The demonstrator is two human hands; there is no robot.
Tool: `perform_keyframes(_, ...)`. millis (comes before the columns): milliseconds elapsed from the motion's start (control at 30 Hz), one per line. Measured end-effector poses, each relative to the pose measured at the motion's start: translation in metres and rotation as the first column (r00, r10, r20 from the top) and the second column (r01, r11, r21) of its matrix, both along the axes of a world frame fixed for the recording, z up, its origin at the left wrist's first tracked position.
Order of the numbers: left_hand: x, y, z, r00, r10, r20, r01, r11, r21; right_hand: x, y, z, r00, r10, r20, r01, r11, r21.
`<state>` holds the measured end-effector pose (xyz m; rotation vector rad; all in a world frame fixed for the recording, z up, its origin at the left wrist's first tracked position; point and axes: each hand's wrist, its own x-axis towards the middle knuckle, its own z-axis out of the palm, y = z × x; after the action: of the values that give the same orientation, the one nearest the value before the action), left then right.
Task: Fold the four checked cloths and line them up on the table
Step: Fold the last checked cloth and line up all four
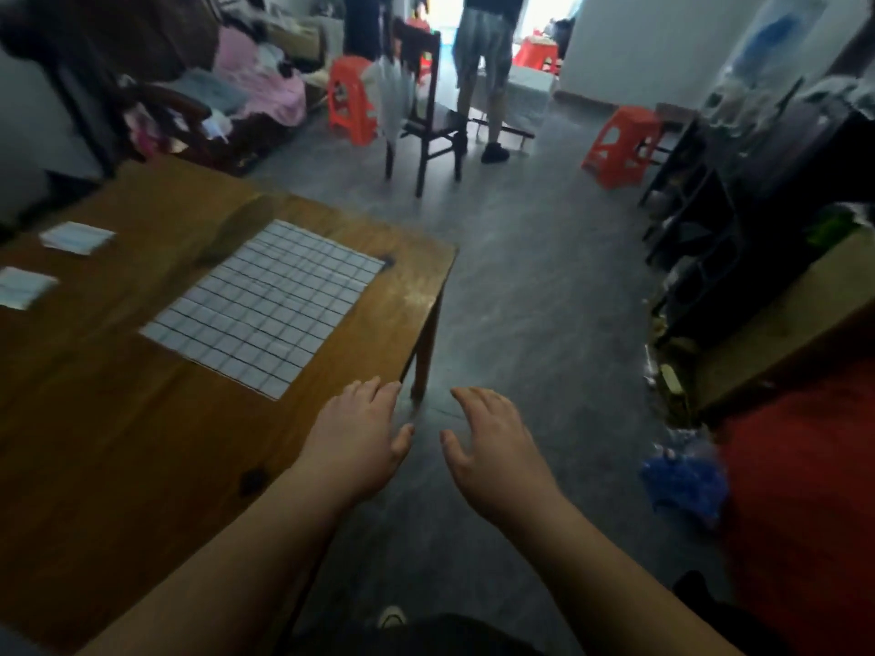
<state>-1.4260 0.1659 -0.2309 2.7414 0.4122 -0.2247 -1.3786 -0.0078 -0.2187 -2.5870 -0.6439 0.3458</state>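
Table (118, 419): on our left, with the floor (521, 300) to its right.
Open cloth (265, 305): flat on the table, near its far right corner.
Far folded cloth (78, 237): on the table, well left of the open cloth.
Near folded cloth (23, 286): just in front of it.
Our left hand (364, 433): over the table's right edge.
Our right hand (497, 447): beside it, over the floor.
Chair (426, 120): behind the table.

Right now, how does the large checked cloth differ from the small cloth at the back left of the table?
The large checked cloth lies spread open, while the small cloth is folded into a packet. The large checked cloth covers far more table than the small cloth. The large one's dark grid is plain; the small one's pattern is blurred. Both are pale and lie untouched on the table.
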Motion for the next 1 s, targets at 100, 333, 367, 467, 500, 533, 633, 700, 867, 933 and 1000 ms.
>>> perform_keyframes(100,0.018,0.043,-0.011,0.992,0.116,-0.050,-0.118,0.992,-0.050,0.040,0.048,-0.004,0.994,0.104,-0.017,-0.103,0.995,0.009)
perform_keyframes(333,0.047,0.139,-0.075,0.890,0.433,-0.139,-0.448,0.888,-0.105,0.142,0.170,-0.051,0.898,0.433,-0.078,-0.439,0.895,-0.081)
perform_keyframes(367,0.054,0.150,-0.084,0.872,0.469,-0.140,-0.485,0.867,-0.113,0.157,0.186,-0.059,0.874,0.477,-0.095,-0.484,0.871,-0.086)
perform_keyframes(467,0.081,0.181,-0.112,0.797,0.586,-0.146,-0.602,0.791,-0.107,0.203,0.233,-0.089,0.782,0.605,-0.153,-0.621,0.777,-0.100)
perform_keyframes(500,0.091,0.190,-0.119,0.771,0.619,-0.149,-0.635,0.765,-0.110,0.219,0.247,-0.099,0.742,0.645,-0.182,-0.668,0.735,-0.117)
perform_keyframes(533,0.099,0.199,-0.127,0.744,0.651,-0.148,-0.667,0.737,-0.112,0.233,0.261,-0.109,0.696,0.688,-0.204,-0.717,0.683,-0.141)
perform_keyframes(633,0.120,0.217,-0.151,0.665,0.728,-0.167,-0.747,0.651,-0.134,0.267,0.299,-0.136,0.544,0.807,-0.230,-0.834,0.491,-0.251)
perform_keyframes(700,0.125,0.222,-0.167,0.633,0.748,-0.200,-0.774,0.619,-0.136,0.275,0.318,-0.152,0.428,0.876,-0.223,-0.888,0.361,-0.286)
perform_keyframes(867,0.122,0.210,-0.188,0.590,0.760,-0.273,-0.800,0.595,-0.075,0.281,0.340,-0.181,0.221,0.946,-0.238,-0.943,0.145,-0.301)
perform_keyframes(933,0.116,0.194,-0.186,0.559,0.789,-0.254,-0.824,0.564,-0.057,0.287,0.342,-0.186,0.194,0.959,-0.207,-0.941,0.123,-0.316)
perform_keyframes(1000,0.107,0.174,-0.183,0.542,0.802,-0.253,-0.832,0.555,-0.023,0.291,0.346,-0.188,0.152,0.971,-0.183,-0.935,0.081,-0.345)
